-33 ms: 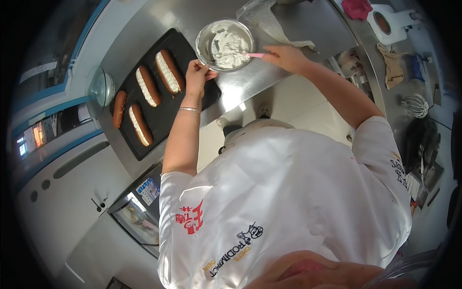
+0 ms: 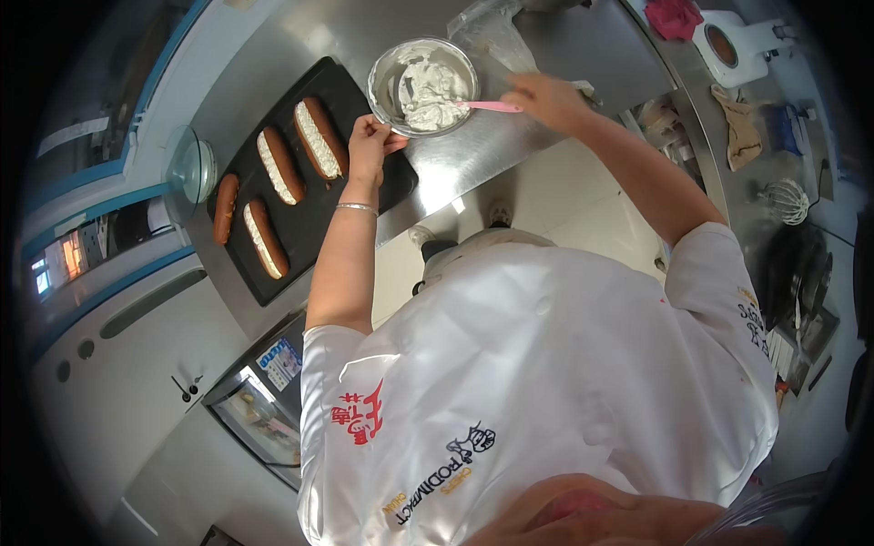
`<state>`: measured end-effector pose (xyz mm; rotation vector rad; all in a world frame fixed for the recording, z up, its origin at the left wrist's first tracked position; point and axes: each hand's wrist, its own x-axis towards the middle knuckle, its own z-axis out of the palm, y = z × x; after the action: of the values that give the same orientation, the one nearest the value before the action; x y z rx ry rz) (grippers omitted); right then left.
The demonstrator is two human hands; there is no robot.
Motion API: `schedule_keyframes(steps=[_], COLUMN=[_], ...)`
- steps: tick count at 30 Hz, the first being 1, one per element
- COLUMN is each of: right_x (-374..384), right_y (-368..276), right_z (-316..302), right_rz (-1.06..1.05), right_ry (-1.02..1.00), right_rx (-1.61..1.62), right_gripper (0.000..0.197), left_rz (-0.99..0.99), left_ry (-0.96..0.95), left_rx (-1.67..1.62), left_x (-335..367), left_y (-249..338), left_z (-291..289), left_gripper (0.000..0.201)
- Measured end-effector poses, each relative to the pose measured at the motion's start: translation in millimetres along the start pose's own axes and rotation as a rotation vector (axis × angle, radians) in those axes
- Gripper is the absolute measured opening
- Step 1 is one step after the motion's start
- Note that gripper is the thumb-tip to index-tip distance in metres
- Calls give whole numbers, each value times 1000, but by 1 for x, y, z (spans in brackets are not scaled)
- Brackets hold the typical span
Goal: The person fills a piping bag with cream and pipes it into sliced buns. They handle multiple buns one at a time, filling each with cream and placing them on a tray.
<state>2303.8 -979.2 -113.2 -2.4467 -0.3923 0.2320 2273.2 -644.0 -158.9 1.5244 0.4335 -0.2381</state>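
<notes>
My left hand (image 2: 368, 150) pinches the near left rim of a metal mixing bowl (image 2: 386, 84). White cream (image 2: 430, 84) lies in the bowl and is smeared up its wall. A spatula with a pink handle (image 2: 495, 106) rests in the cream, its handle sticking out over the right rim. Just past the handle's end is my right hand (image 2: 551, 102), its blurred fingers off the handle and loosely apart. Left of the bowl, a dark baking tray (image 2: 314, 223) bears several long brown buns (image 2: 320, 138), most split and filled with white cream.
A clear plastic bag (image 2: 499, 35) lies behind the bowl on the steel table (image 2: 596, 50). Glass bowls (image 2: 191, 166) stand beyond the tray's left corner. On the right side counter are a white scale (image 2: 728, 41), a tan cloth (image 2: 742, 127) and a whisk (image 2: 787, 200).
My right hand has let go of the spatula's handle and moved slightly right, so more pink handle shows. The left hand stays at the bowl's rim.
</notes>
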Motion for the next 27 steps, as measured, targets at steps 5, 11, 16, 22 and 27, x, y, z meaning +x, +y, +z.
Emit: schedule_keyframes(steps=[5,11,16,22,27], right_x=[52,3,-76,-138,-200], right_y=[82,60,-28,-72,-59], right_z=[16,-12,-61,-97,-209], right_rz=[223,69,-142,-168,-15], right_ry=[159,408,740,678,856], right_rx=[-281,-75,103,278,757], right_gripper=[29,17,15,15,37], left_rz=[11,454,723,254,450], left_ry=[65,85,-332,-732,-1039], left_rx=[58,442,311,-227,75], left_x=[-5,-72,-126,-128,-126], left_y=[15,49,114,133,143], left_z=[-1,37,145,231,236], left_gripper=[38,41,41,36,27])
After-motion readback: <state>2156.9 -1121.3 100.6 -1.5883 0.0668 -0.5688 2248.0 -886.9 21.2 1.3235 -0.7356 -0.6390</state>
